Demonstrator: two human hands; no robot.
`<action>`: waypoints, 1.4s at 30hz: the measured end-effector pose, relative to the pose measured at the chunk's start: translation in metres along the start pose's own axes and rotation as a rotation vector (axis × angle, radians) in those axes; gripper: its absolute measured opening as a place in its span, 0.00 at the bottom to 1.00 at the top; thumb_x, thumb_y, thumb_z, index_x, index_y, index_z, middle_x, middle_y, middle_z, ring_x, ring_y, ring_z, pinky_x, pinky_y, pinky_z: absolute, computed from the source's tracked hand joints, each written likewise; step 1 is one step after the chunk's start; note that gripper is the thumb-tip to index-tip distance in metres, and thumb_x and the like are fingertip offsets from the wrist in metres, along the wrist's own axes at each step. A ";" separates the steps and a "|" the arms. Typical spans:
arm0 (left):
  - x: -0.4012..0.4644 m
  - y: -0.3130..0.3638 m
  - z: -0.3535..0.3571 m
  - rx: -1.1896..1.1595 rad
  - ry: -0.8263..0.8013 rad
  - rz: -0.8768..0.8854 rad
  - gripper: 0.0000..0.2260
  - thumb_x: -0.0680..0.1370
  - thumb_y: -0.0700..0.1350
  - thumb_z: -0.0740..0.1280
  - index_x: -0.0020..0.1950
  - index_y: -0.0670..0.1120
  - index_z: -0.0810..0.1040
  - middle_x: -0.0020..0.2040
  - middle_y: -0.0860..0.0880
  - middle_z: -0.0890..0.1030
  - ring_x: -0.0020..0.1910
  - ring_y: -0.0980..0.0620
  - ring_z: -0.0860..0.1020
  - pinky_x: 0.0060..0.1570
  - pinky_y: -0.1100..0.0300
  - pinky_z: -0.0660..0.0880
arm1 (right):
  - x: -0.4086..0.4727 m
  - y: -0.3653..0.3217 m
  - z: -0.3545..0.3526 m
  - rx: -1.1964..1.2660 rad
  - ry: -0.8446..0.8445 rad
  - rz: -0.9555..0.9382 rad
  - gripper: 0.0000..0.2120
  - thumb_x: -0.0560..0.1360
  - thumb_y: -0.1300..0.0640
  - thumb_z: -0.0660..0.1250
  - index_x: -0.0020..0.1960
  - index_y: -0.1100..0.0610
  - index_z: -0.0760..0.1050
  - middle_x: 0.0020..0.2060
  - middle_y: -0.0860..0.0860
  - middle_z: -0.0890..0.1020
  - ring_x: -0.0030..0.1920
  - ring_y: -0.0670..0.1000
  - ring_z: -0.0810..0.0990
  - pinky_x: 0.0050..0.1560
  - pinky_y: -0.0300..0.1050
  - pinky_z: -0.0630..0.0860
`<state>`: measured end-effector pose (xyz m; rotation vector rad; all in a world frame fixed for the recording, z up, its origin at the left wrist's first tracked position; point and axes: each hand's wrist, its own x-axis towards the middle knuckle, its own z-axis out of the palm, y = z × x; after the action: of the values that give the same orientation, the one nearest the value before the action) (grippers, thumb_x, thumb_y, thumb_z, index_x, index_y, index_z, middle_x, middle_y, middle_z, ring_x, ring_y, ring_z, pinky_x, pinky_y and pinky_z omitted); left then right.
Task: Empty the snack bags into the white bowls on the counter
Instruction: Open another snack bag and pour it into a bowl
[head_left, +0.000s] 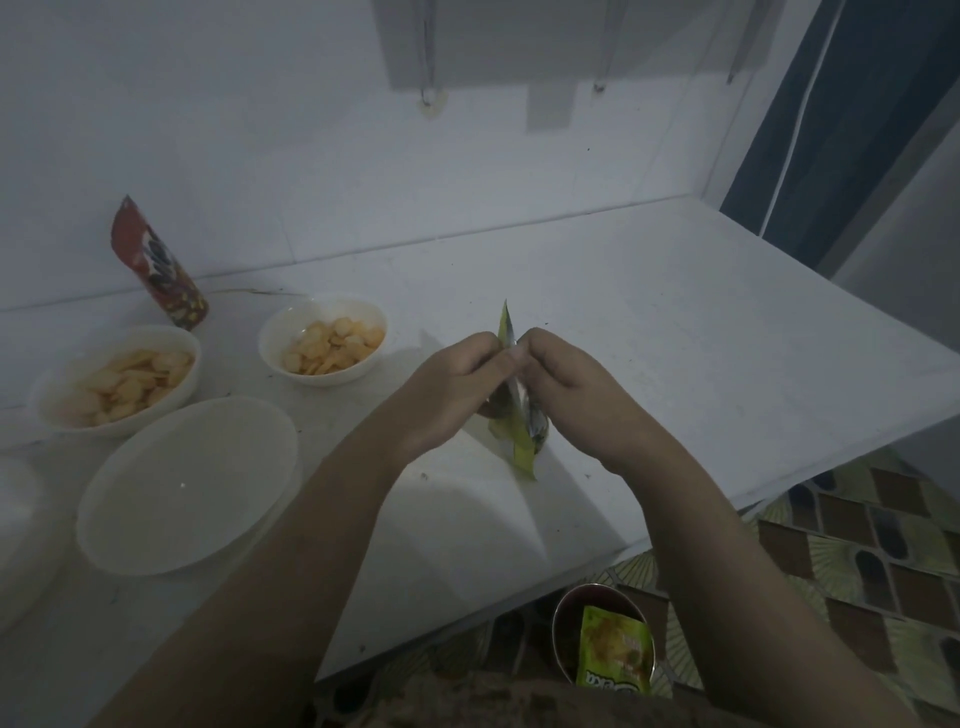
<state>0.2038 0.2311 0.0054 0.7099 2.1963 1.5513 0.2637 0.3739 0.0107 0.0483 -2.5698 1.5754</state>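
A: Head view, centre frame. Both hands pinch the green snack bag (519, 415) at its top edge: left hand (457, 384) on the left side, right hand (566, 379) on the right, thumbs nearly touching.

B: Bag orientation?

A: Long axis roughly upright, tilted a little. Top corner points up past the fingers; bottom corner reaches down toward the counter (675, 312), contact unclear. Looks like it's being torn open, my guess.

B: Where's it going?

A: Empty white bowl (187, 483) sits lower left of the bag, nearer the left hand. Two filled bowls farther left: one (324, 340) mid-left, one (119, 379) at the left edge. Pouring means swinging left and tipping the mouth down.

B: Other bags?

A: Red bag (156, 265) stands at the wall, upper left. Another green bag (615, 657) sits in a bin at bottom.
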 end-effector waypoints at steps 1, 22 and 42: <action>0.000 0.000 -0.001 -0.009 -0.011 -0.001 0.19 0.79 0.56 0.62 0.44 0.38 0.72 0.41 0.41 0.78 0.43 0.45 0.81 0.53 0.46 0.79 | 0.001 0.001 0.001 0.010 -0.004 0.005 0.14 0.83 0.60 0.55 0.40 0.54 0.69 0.31 0.44 0.72 0.32 0.42 0.69 0.33 0.32 0.67; 0.001 0.008 -0.014 0.197 0.038 0.100 0.13 0.81 0.39 0.59 0.36 0.39 0.67 0.34 0.37 0.73 0.38 0.38 0.79 0.41 0.56 0.79 | 0.009 -0.007 0.011 -0.066 0.103 0.049 0.10 0.80 0.59 0.58 0.40 0.61 0.70 0.31 0.47 0.73 0.30 0.41 0.67 0.31 0.32 0.66; 0.011 -0.003 -0.020 0.285 0.245 0.150 0.13 0.81 0.41 0.58 0.38 0.38 0.67 0.32 0.43 0.69 0.31 0.54 0.66 0.31 0.56 0.65 | 0.025 -0.014 0.008 -0.506 0.120 0.136 0.13 0.76 0.56 0.60 0.39 0.65 0.71 0.36 0.59 0.79 0.35 0.53 0.71 0.31 0.44 0.64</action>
<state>0.1827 0.2213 0.0090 0.8222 2.6370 1.4772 0.2392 0.3619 0.0225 -0.2650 -2.8342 0.8830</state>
